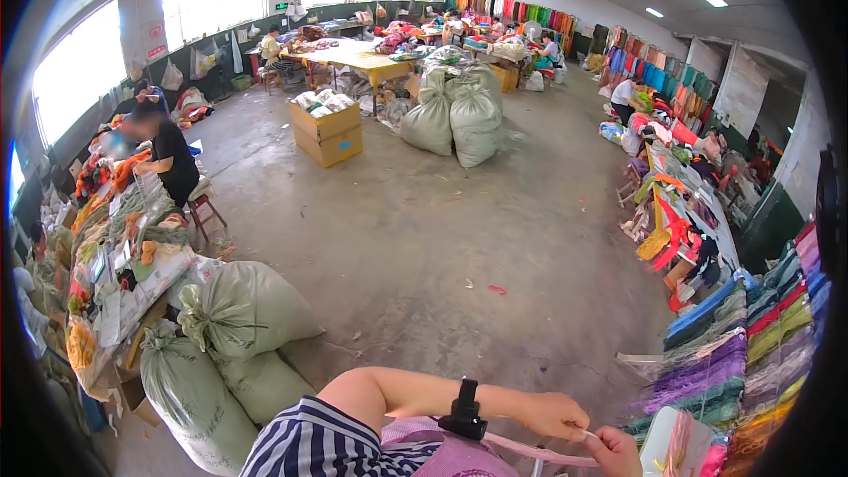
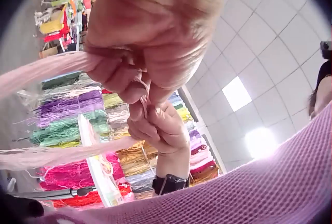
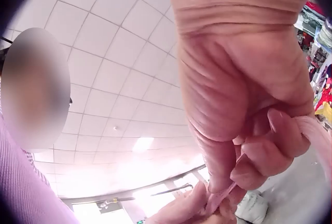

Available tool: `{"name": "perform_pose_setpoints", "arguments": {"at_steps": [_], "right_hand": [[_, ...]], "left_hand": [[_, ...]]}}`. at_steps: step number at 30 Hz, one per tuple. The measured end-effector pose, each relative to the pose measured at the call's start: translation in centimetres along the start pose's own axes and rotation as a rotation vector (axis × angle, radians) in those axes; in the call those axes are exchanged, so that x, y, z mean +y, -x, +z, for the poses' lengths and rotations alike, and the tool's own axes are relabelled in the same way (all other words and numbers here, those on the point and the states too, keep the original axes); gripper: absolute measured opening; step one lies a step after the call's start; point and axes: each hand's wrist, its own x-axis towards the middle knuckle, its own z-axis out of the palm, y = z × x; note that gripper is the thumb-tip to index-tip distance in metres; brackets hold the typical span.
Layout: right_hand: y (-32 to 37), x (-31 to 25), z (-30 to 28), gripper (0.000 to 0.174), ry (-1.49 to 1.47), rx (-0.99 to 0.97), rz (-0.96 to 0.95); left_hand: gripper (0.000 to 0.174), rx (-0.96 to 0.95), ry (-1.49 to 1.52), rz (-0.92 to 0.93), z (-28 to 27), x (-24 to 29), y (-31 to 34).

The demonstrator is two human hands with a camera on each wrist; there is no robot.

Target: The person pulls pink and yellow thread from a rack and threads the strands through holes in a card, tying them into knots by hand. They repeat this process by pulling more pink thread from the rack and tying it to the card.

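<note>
A skein of pale pink yarn (image 1: pixel 543 454) runs between my two hands close in front of my body. My left hand (image 1: pixel 555 415) pinches strands of it, with fingers curled in the left wrist view. Facing it, fingertips nearly meeting, my right hand (image 1: pixel 616 452) grips the yarn too. In the left wrist view two thick lengths of the pink yarn (image 2: pixel 46 71) lead off to the left. A thin twisted strand spans the fingertips. The right wrist view shows my right hand (image 3: pixel 238 89) curled, with yarn (image 3: pixel 317 133) at its side and the left fingers (image 3: pixel 181 208) below.
Beside my right hand stands a white board (image 1: pixel 655 442) with pink yarn on it. Hanks of coloured yarn (image 1: pixel 707 371) hang at the right. Stuffed sacks (image 1: pixel 247 309) stand at the left, near a table where a person (image 1: pixel 168 155) sits. A cardboard box (image 1: pixel 327 134) stands farther off.
</note>
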Motion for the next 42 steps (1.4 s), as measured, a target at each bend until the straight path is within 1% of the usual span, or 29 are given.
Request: {"name": "perform_pose_setpoints", "arguments": {"at_steps": [1, 3, 6, 7, 8, 10, 12, 13, 14, 16, 17, 19, 20, 22, 23, 25, 27, 28, 29, 30, 31, 32, 33, 34, 36, 37, 39, 41, 42], "right_hand": [[0.3, 0.2, 0.0, 0.016, -0.116, 0.02, 0.007], [1.2, 0.2, -0.9, 0.013, -0.15, 0.023, 0.028], [1.9, 2.4, -2.4, 0.007, -0.268, 0.022, 0.024], [2.5, 2.5, -2.9, 0.004, -0.306, 0.087, 0.044], [2.8, 2.9, -3.4, 0.004, -0.344, 0.153, 0.063], [3.4, 5.2, -4.9, 0.009, -0.436, 0.146, 0.036], [4.3, 5.1, -5.3, 0.007, -0.727, 0.391, -0.034], [4.7, 4.9, -5.5, 0.003, -0.782, 0.483, -0.065], [5.2, 5.1, -6.0, 0.003, -0.783, 0.487, -0.065], [6.6, 6.7, -7.8, 0.012, -1.076, 0.527, -0.118], [7.4, 7.6, -8.9, 0.012, -1.076, 0.53, -0.118], [9.2, 8.9, -10.7, 0.02, -0.949, 0.466, -0.301], [10.2, 8.1, -10.9, 0.02, -0.949, 0.471, -0.3], [12.6, 6.4, -11.0, 0.021, -0.96, 0.792, -0.225], [14.2, 8.7, -12.2, 0.022, -0.922, 0.903, -0.209], [15.6, 10.0, -13.5, 0.026, -0.849, 0.945, -0.256], [17.2, 9.3, -12.2, 0.045, -0.694, 1.075, -0.275], [17.0, 12.9, -14.5, 0.025, -0.829, 1.127, -0.249], [17.6, 17.5, -16.3, 0.007, -0.96, 1.199, -0.224], [16.5, 13.8, -13.3, 0.007, -0.647, 1.306, -0.273], [14.7, 8.9, -11.7, 0.006, -0.886, 1.479, -0.066], [16.9, 11.6, -12.7, 0.008, -0.93, 1.133, -0.178], [17.1, 10.4, -12.2, 0.009, -0.974, 0.907, -0.226], [16.2, 9.3, -10.9, 0.013, -0.973, 1.066, -0.149], [15.6, 7.7, -9.6, 0.021, -0.907, 0.77, -0.269], [15.3, 7.7, -9.2, 0.024, -0.882, 0.818, -0.244], [14.7, 7.2, -7.5, 0.029, -0.88, 0.834, -0.204], [14.0, 7.2, -6.4, 0.03, -0.95, 0.798, -0.165], [13.6, 7.2, -5.8, 0.03, -0.994, 0.787, -0.149]], "left_hand": [[0.034, -0.003, 0.001, 0.002, -0.3, -0.1, 0.1], [0.029, 0.008, 0.098, 0.044, -1.1, -0.3, 0.5], [0.027, -0.001, 0.097, 0.015, -2.1, -1.7, 1.0], [0.027, -0.004, 0.098, 0.016, -2.3, -2.3, 1.2], [0.028, -0.013, 0.104, -0.008, -2.6, -2.8, 1.4], [0.029, -0.027, 0.111, -0.029, -3.1, -3.4, 1.8], [0.031, 0.029, 0.109, -0.125, -3.6, -3.7, 2.2], [0.031, 0.025, 0.109, -0.123, -3.8, -3.8, 2.4], [0.032, 0.035, 0.122, -0.185, -4.1, -4.0, 2.7], [0.033, 0.041, 0.136, -0.246, -4.4, -5.0, 2.9], [0.033, 0.043, 0.079, -0.242, -4.6, -6.0, 3.0], [0.033, 0.04, 0.024, -0.235, -5.0, -7.1, 3.2], [0.032, 0.051, 0.006, -0.227, -5.5, -7.3, 3.4], [0.032, 0.052, -0.009, -0.217, -6.3, -8.0, 3.5], [0.03, 0.065, -0.039, -0.216, -6.6, -8.6, 3.4], [0.027, 0.078, -0.062, -0.178, -7.4, -9.5, 3.3], [0.024, 0.081, -0.08, -0.134, -8.3, -10.0, 2.9], [0.022, 0.078, -0.095, -0.122, -8.6, -10.3, 2.4], [0.021, 0.015, -0.231, -0.224, -9.0, -11.5, 1.2], [0.023, 0.065, -0.101, -0.266, -9.1, -11.6, 0.7], [0.029, 0.084, -0.259, -0.018, -9.2, -16.6, -0.3], [0.028, 0.096, -0.137, -0.419, -9.9, -11.1, -1.0], [0.025, 0.082, -0.37, -0.452, -9.8, -13.6, -2.5], [0.024, 0.154, -0.294, -0.395, -9.7, -11.6, -3.0], [0.022, 0.441, -0.756, 0.318, -8.3, -11.9, -5.1], [0.022, 0.391, -0.712, 0.366, -6.5, -10.0, -7.4], [0.022, 0.176, -0.304, 0.118, -4.4, -5.0, -8.9], [0.03, -0.24, 0.136, -0.158, -1.2, -1.0, -11.4], [0.037, -0.38, 0.241, -0.132, 0.8, 0.2, -12.3]]}}
